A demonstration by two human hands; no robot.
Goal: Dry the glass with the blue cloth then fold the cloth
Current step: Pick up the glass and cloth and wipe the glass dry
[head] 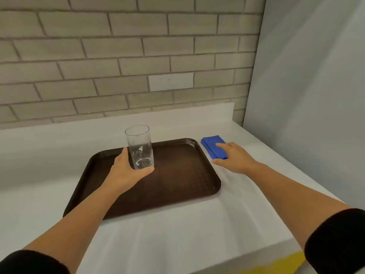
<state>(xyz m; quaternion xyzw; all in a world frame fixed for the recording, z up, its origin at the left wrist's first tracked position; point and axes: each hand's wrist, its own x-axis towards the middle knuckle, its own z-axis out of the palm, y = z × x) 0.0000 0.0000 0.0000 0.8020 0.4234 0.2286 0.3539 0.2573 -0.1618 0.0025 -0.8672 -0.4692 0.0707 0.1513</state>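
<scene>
A tall clear glass [139,144] stands upright at the back of a dark brown tray [177,175]. My left hand [126,171] is wrapped around the glass near its base, thumb in front and fingers behind. A folded blue cloth [212,146] lies on the white counter just right of the tray's far corner. My right hand [235,157] rests on the near half of the cloth, fingers spread and flat, thumb touching the counter beside it. Part of the cloth is hidden under that hand.
The white counter [187,234] meets a grey brick wall [138,56] behind a low white upstand. A pale panel [306,95] closes off the right side. The counter's front edge, with a yellow strip [280,264] below it, runs along the bottom right.
</scene>
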